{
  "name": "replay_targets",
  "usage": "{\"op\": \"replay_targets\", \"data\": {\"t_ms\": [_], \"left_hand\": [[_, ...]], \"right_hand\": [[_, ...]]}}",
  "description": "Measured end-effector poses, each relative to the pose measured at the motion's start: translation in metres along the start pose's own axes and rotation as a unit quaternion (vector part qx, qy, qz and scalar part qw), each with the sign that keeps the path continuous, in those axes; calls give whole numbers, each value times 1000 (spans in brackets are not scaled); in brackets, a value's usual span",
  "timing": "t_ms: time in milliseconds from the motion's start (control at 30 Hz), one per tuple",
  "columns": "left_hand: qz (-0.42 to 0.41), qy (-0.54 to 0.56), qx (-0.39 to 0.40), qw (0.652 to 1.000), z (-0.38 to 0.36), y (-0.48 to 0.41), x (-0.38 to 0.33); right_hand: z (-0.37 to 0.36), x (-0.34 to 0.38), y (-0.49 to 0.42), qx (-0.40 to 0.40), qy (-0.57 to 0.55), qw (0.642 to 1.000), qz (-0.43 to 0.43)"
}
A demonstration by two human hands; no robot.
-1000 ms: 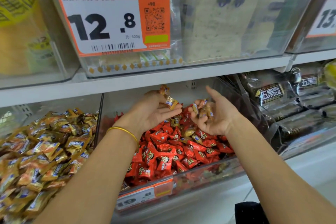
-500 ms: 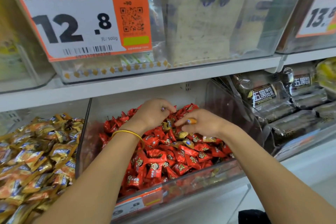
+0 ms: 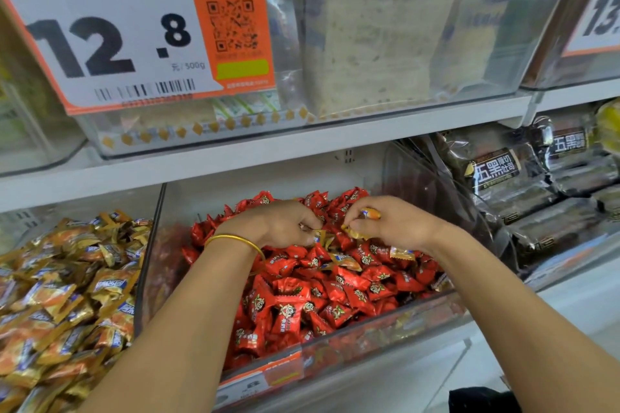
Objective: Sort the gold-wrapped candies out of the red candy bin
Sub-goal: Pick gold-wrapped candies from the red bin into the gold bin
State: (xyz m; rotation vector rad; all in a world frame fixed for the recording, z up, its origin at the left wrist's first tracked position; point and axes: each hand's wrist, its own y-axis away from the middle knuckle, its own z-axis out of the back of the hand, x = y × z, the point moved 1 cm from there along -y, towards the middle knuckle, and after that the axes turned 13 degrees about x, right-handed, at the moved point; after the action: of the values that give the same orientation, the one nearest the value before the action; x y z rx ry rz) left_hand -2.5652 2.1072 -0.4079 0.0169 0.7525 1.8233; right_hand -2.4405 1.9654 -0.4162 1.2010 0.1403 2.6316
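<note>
A clear bin on the lower shelf is heaped with red-wrapped candies. A few gold-wrapped candies lie on top near the middle. My left hand, with a gold bangle on the wrist, is palm down over the heap, its fingers curled round gold-wrapped candies whose ends stick out at the fingertips. My right hand is close beside it, also palm down, gripping gold-wrapped candies; an orange-gold end pokes out above the fingers. The two hands nearly touch.
A neighbouring bin at the left holds gold-wrapped candies. Dark bread packs fill the bin at the right. A white shelf runs just above the hands, carrying clear bins of bread and an orange price tag.
A second ago both hands were raised, palms up, with gold candies in them. They have dropped onto the red heap, turned palm down, and closed on gold candies.
</note>
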Motion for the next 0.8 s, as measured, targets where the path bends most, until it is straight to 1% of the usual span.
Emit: {"op": "replay_targets", "data": {"t_ms": [67, 100, 200, 267, 367, 467, 533, 600, 700, 800], "left_hand": [[-6, -9, 6, 1000, -1, 1, -6], [-7, -18, 4, 1000, -1, 1, -7], [-13, -42, 10, 999, -2, -2, -10], [-11, -50, 22, 998, -2, -3, -12], [-9, -48, 25, 998, -2, -3, -13], [-12, -47, 16, 999, -2, -1, -13], [-13, -45, 8, 999, -4, 0, -12], [-15, -38, 6, 999, -5, 0, -11], [-20, -40, 30, 999, -6, 0, -12], [-19, -32, 30, 999, -6, -1, -11]], "right_hand": [[4, 3, 6, -4, -43, 999, 8], [4, 4, 9, 9, -46, 999, 9], [0, 13, 15, 92, -5, 996, 1], [-4, 18, 17, 147, 28, 988, -22], [-7, 20, 19, 189, 72, 978, -58], [-11, 22, 18, 216, 118, 967, -61], [-12, 21, 16, 220, 142, 964, -55], [-14, 19, 14, 211, 134, 967, -45], [-11, 14, 15, 166, 57, 984, -29], [-1, 8, 15, 85, -56, 994, -37]]}}
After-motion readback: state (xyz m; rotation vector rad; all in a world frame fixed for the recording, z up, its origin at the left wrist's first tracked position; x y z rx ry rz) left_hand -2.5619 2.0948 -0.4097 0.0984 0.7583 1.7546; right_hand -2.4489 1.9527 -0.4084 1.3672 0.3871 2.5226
